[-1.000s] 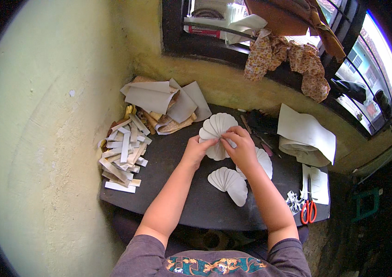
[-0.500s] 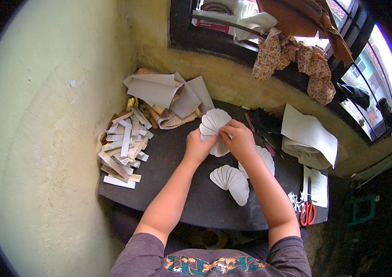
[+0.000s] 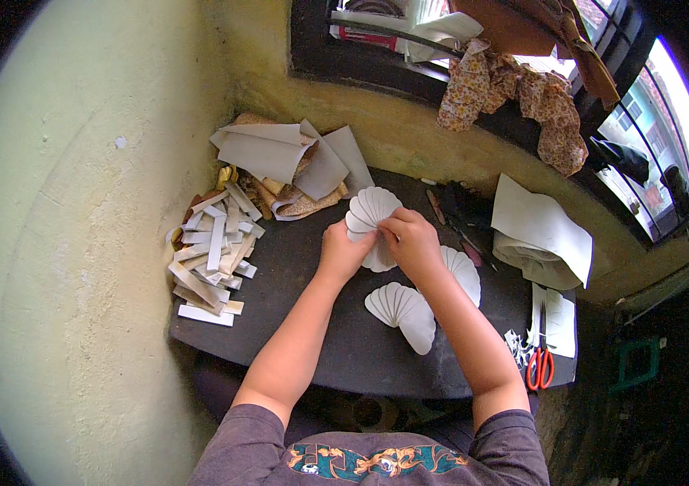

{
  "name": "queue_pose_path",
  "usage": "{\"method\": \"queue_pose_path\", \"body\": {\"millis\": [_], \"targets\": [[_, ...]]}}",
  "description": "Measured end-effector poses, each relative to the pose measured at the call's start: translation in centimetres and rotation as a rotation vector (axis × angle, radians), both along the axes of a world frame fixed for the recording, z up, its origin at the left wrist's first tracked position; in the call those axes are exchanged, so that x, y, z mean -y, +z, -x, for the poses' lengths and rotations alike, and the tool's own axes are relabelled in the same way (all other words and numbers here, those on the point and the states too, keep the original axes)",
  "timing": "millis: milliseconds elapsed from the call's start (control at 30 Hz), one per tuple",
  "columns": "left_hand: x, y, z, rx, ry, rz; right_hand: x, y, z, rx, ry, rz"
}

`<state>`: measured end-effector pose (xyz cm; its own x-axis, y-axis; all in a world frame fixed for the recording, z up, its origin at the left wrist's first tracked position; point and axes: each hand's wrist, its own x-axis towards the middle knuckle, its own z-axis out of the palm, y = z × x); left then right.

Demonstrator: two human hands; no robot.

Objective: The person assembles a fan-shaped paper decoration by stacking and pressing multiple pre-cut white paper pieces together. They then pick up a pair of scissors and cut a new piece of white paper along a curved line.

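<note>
Both my hands hold a fan of overlapping white rounded pieces (image 3: 373, 209) above the dark table (image 3: 280, 292). My left hand (image 3: 344, 253) is closed on the fan's left edge. On its right side, my right hand (image 3: 409, 241) pinches the pieces with bent fingers; the fingertips partly cover the fan's middle. Just below my hands lies a second fan of white pieces (image 3: 401, 314), spread on the tabletop. A third white fan (image 3: 463, 274) rests beside it, partly hidden behind my right forearm.
At the left is a heap of pale strips (image 3: 216, 247), with folded sheets (image 3: 267, 154) behind. A rolled white sheet (image 3: 539, 231) stands at the right. Red-handled scissors (image 3: 540, 366) lie by white scraps (image 3: 516, 348) at the right edge. Thin tools (image 3: 474, 249) lie at the back.
The whole view has shifted slightly. My hands keep their hold on the fan, with only a slight shift of the right fingers.
</note>
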<state>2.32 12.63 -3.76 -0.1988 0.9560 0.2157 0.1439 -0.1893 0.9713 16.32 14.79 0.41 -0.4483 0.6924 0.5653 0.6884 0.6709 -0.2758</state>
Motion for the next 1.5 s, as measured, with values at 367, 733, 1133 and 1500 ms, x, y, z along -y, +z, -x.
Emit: {"method": "queue_pose_path", "body": {"millis": [367,733,1133,1500], "targets": [[0.0,0.1,-0.3,0.315,-0.113,0.135,0.4,3.5,-3.8,-0.141,0.034,0.186],[-0.1,0.5,-0.1,0.682,-0.232,0.344,0.2,0.8,-12.7,0.369,-0.151,0.653],[0.3,1.3,-0.2,0.804,-0.337,0.327,-0.7,6.3,-17.6,0.013,-0.031,0.991],[-0.2,0.8,-0.7,0.820,-0.312,0.450,2.1,4.3,-13.2,-1.220,0.314,0.908]]}}
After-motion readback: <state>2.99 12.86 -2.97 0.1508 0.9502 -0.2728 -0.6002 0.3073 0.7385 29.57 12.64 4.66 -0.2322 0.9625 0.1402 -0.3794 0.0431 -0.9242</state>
